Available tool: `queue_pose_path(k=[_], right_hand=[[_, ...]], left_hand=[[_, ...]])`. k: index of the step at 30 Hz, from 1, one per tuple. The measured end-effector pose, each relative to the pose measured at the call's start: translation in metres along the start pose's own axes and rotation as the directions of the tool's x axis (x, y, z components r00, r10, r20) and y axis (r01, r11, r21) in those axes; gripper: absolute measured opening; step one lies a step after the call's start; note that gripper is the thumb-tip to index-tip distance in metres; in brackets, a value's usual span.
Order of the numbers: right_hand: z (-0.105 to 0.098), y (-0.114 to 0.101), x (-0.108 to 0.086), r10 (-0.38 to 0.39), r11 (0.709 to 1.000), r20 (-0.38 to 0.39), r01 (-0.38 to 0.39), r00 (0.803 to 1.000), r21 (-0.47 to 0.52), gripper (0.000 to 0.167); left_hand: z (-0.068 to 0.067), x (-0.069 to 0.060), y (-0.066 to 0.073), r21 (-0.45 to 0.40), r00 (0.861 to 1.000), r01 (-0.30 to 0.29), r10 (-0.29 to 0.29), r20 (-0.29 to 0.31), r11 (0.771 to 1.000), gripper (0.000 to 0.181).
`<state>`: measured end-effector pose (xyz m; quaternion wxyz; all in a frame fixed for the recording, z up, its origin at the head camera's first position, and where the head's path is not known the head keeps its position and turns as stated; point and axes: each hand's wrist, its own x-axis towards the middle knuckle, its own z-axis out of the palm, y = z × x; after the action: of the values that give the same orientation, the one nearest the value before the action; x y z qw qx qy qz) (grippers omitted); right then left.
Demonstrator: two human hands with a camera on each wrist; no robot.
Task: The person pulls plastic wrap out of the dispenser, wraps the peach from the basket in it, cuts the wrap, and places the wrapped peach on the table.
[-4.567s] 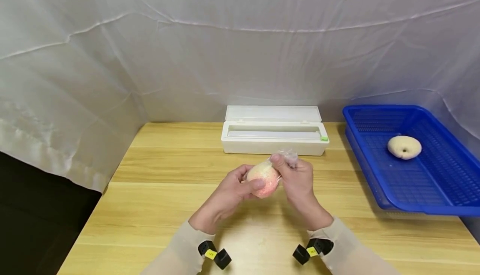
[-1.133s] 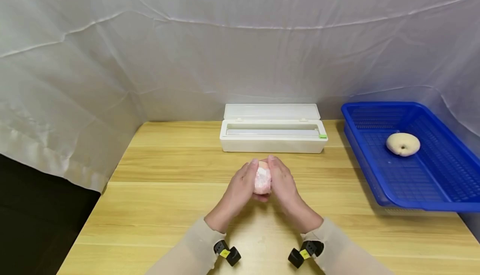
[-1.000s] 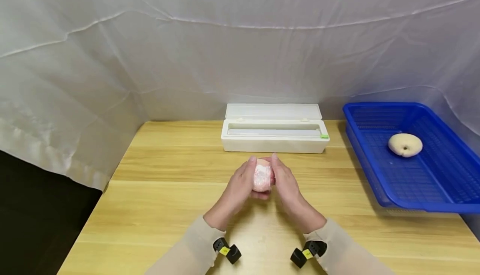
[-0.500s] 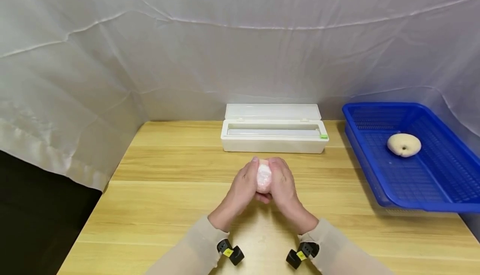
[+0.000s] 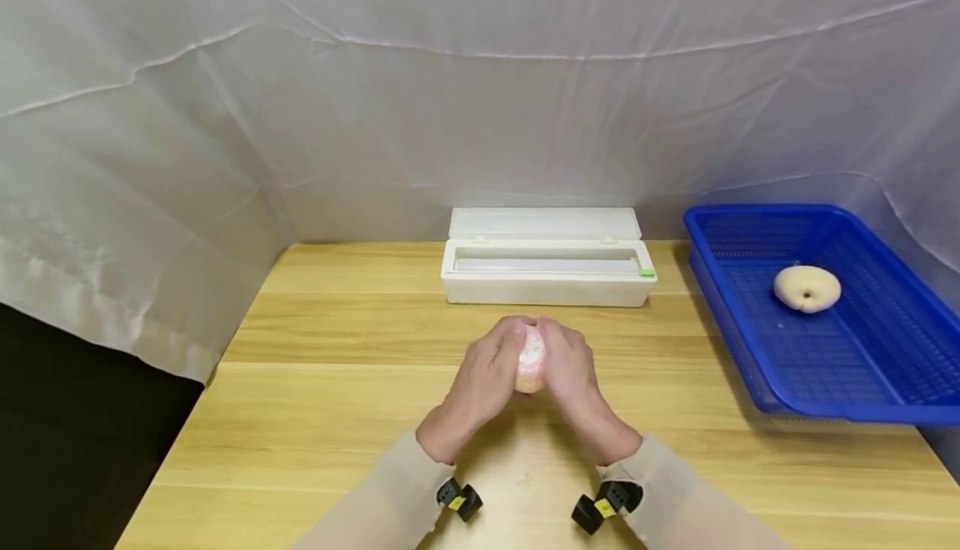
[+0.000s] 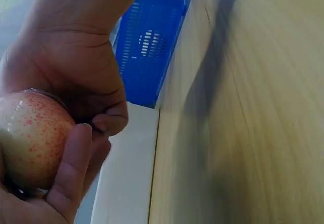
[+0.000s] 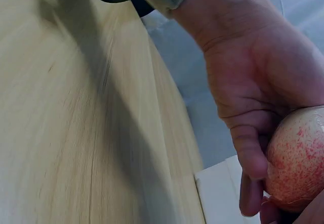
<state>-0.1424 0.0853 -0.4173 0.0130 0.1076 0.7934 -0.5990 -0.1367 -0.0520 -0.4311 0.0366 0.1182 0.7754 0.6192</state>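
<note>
Between my two hands, above the middle of the table, sits a peach (image 5: 531, 358) in clear plastic film. Its skin is pale with red speckles, plain in the left wrist view on the peach (image 6: 35, 138) and in the right wrist view too. My left hand (image 5: 483, 373) curls round it from the left, thumb on top. From the right, my right hand (image 5: 572, 371) grips the other side. The hands hide much of the peach in the head view. No loose film end shows there.
Behind the hands stands a white cling film box (image 5: 547, 290), lid up, roll inside, with a green tab at its right end. At the right, a blue basket (image 5: 738, 342) holds one pale, flattened fruit (image 5: 807, 289). A grey-white sheet (image 5: 480, 117) hangs behind the wooden table (image 5: 315, 417).
Earlier the right hand pinched a gathered tuft of film beside the peach. Now both hands are cupped round the peach, which has turned a little between them. Box and basket stay put.
</note>
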Motion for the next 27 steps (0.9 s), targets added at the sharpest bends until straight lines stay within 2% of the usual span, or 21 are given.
queue_pose_path(k=[2,4,7,10,13,14,16,19,23,25,27], right_hand=[[0.001,-0.001,0.001,0.011,1.0,0.007,-0.01,1.0,-0.029,0.052],[0.0,-0.001,0.004,0.024,0.999,0.038,-0.022,0.999,-0.048,0.057],[-0.005,0.0,0.009,0.015,0.998,0.123,-0.007,0.992,-0.066,0.066],[-0.012,0.003,0.012,-0.078,0.994,0.246,0.093,0.966,-0.05,0.07],[-0.014,0.008,0.012,-0.22,0.961,0.324,0.262,0.92,-0.09,0.061],[-0.014,0.011,0.011,-0.266,0.941,0.324,0.318,0.908,-0.117,0.057],[-0.011,0.014,0.008,-0.341,0.895,0.285,0.402,0.896,-0.195,0.049],[-0.005,0.019,0.008,-0.443,0.836,0.169,0.474,0.88,-0.275,0.042],[0.0,0.022,0.008,-0.541,0.79,0.062,0.531,0.839,-0.307,0.043],[0.001,0.022,0.009,-0.564,0.771,0.057,0.55,0.824,-0.32,0.044],[-0.001,0.022,0.01,-0.559,0.766,0.086,0.554,0.824,-0.327,0.044]], left_hand=[[-0.001,0.001,0.0,0.017,1.0,0.012,-0.011,-0.021,1.0,0.045],[-0.002,0.003,0.001,0.021,0.999,0.033,-0.032,-0.016,0.999,0.046],[-0.008,0.008,0.003,-0.055,0.996,0.083,-0.083,0.018,0.995,0.048],[-0.014,0.012,0.005,-0.209,0.987,0.162,-0.155,0.05,0.964,0.053],[-0.018,0.015,0.006,-0.325,0.974,0.226,-0.212,0.08,0.918,0.06],[-0.018,0.014,0.007,-0.349,0.969,0.245,-0.227,0.092,0.904,0.063],[-0.017,0.013,0.008,-0.37,0.963,0.268,-0.238,0.126,0.889,0.068],[-0.013,0.011,0.009,-0.378,0.962,0.27,-0.229,0.15,0.886,0.072],[-0.009,0.009,0.009,-0.374,0.967,0.254,-0.225,0.119,0.892,0.067],[-0.009,0.009,0.009,-0.376,0.966,0.258,-0.233,0.111,0.89,0.065],[-0.011,0.009,0.008,-0.373,0.964,0.266,-0.239,0.116,0.889,0.064]])
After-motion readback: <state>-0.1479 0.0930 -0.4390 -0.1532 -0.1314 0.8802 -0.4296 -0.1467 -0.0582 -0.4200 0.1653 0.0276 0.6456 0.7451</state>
